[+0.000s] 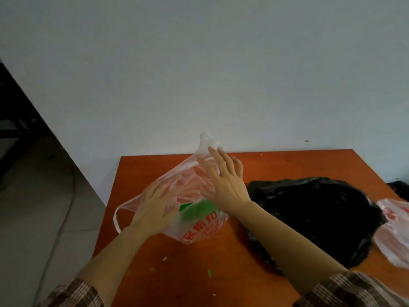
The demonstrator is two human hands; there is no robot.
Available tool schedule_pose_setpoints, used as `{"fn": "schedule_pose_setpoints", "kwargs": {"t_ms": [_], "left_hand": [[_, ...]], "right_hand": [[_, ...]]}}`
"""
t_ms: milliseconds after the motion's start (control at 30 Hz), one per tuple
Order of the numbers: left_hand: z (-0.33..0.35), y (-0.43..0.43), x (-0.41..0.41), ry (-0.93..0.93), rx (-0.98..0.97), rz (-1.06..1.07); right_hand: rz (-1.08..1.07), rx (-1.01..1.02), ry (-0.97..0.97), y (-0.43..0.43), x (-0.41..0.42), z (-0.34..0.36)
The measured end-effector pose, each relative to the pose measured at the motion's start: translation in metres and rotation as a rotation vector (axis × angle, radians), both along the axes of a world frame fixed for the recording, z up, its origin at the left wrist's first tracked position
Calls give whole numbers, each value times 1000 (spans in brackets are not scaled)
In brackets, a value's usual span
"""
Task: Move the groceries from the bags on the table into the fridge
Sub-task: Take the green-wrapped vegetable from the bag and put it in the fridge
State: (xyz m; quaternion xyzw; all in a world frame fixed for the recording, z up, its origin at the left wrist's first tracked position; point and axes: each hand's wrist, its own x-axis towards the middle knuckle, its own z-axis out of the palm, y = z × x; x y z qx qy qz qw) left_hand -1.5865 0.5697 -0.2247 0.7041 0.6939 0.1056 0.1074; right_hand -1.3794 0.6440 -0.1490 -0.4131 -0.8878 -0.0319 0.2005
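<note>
Pressing on the clear bag (177,196) near the tabletop's (287,165) back left corner, the left hand (152,209) lay flat, fingers spread. The right hand (223,180), open, touched its raised top. Emptying it seemed underway; next, reaching inside for the green item (197,210).

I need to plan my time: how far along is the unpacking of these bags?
Nothing looks finished; no fridge is in view. In hand: both hands, left hand and right hand, are on the clear printed bag, with something green inside. Left: the black bag and the pink-white bag lie untouched on the table.
</note>
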Motion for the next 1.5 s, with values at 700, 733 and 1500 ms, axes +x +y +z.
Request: {"fn": "schedule_pose_setpoints", "kwargs": {"t_ms": [700, 733, 1500], "left_hand": [[-115, -1, -35, -105, -368, 17], [-115, -1, -36, -113, -364, 18], [-78, 15, -20, -48, -625, 60]], "right_hand": [[79, -658, -653, 25, -72, -136], [68, -658, -649, 26, -75, -136], [-344, -605, 297, 18, -18, -2]]}}
